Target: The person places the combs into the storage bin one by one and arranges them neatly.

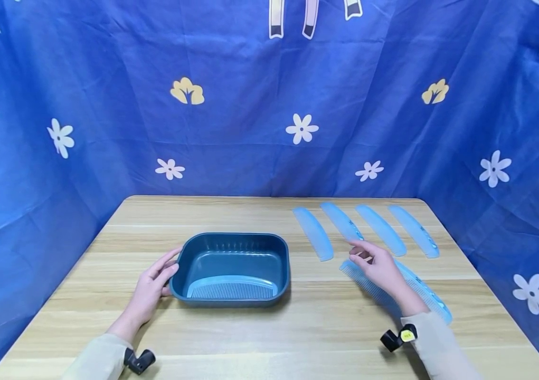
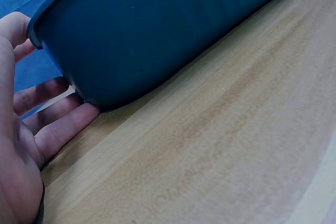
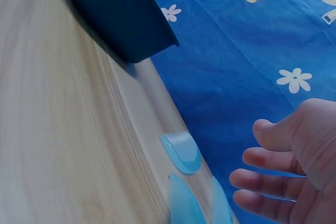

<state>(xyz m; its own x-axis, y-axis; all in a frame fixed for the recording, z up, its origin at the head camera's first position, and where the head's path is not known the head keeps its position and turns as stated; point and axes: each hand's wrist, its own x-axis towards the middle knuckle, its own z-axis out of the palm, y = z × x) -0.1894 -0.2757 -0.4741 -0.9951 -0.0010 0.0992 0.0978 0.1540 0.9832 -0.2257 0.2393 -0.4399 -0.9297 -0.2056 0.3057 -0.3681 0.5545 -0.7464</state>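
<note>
The work seems to me at an early stage: inside the tub [image 1: 238, 263] there is one comb [image 1: 232, 290], lying along the near wall, while the other light-blue combs are outside, to the right. Four combs [image 1: 313, 234] lie side by side at the far right of the counter [image 1: 317, 327], each a little apart from the next. More comb teeth [image 1: 368, 287] are seen at the near right, under the right hand and wrist; because these hide part, I cannot tell if it is one comb or several. So, in my judgement, the larger part is left to do. The tub stands left of the middle, and the left hand [image 1: 148, 287] touches its left side, with fingers apart, some at the rim and the others low on the wall; if the rim is pinched, I cannot tell. The right hand [image 1: 376, 264] holds nothing: in its wrist view the fingers are slightly bent, with small gaps between them. Its fingertips are near the near end of the second far comb from the left.
</note>
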